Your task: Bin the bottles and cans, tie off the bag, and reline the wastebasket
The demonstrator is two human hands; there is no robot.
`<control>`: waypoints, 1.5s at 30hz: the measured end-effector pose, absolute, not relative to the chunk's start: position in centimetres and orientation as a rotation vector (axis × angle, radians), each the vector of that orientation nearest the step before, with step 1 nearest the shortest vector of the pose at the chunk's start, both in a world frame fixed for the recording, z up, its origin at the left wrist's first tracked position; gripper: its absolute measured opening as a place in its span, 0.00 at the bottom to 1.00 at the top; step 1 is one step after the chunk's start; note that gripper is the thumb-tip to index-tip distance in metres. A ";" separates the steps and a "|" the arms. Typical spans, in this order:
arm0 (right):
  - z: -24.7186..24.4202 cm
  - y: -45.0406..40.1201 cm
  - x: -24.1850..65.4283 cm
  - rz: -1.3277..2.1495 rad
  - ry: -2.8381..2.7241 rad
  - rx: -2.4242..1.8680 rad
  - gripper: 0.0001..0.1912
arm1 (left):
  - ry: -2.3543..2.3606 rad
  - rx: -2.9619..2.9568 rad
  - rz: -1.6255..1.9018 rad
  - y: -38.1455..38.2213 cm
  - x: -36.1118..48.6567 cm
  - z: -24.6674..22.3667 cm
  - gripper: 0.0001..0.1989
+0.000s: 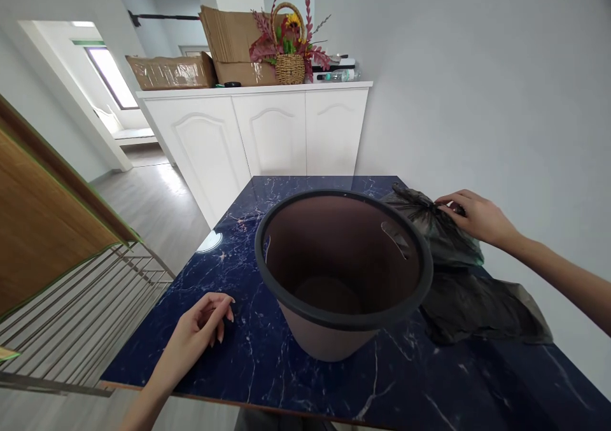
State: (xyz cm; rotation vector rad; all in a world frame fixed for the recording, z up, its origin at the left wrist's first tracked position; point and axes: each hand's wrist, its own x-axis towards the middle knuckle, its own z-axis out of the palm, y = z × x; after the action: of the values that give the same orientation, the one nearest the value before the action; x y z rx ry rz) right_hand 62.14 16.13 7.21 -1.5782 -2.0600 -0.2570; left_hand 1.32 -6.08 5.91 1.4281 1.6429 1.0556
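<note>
The bin [341, 272] stands upright at the middle of the bench [248, 361], its wide mouth facing up, so the inside is easy to see; nothing is visible in it. The right hand [482, 218] pinches the gathered neck of the knotted bag [451, 246] between thumb and fingers, probably because this narrow part gives the surest hold. The bag sits at the right of the bin, partly hidden behind its rim. Nearer to the person, a flat black bag [482, 310] lies loosely spread, perhaps because it is thin and limp. The left hand [193, 332] is left of the bin, its fingers loosely curled and holding nothing; it seems to rest on the bench.
</note>
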 end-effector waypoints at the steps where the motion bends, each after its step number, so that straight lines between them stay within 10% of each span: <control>1: 7.4 15.5 61.8 -0.276 -2.054 -1.569 0.16 | 1.645 1.426 1.062 -6.1 1.4 6.0 0.29; 25: -6.3 -5.7 50.0 -0.134 -1.923 -1.610 0.29 | 1.627 1.486 1.198 -6.7 1.2 5.8 0.30; 45: -4.4 -7.0 50.5 0.177 -1.683 -1.637 0.24 | 1.735 1.622 1.162 -6.5 0.6 4.8 0.31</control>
State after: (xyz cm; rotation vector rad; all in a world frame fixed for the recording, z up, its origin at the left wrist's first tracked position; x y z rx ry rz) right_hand 50.51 -7.04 -4.44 -1.6374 -1.6834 0.1771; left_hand 0.59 -6.48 4.80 1.6225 1.7348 1.1620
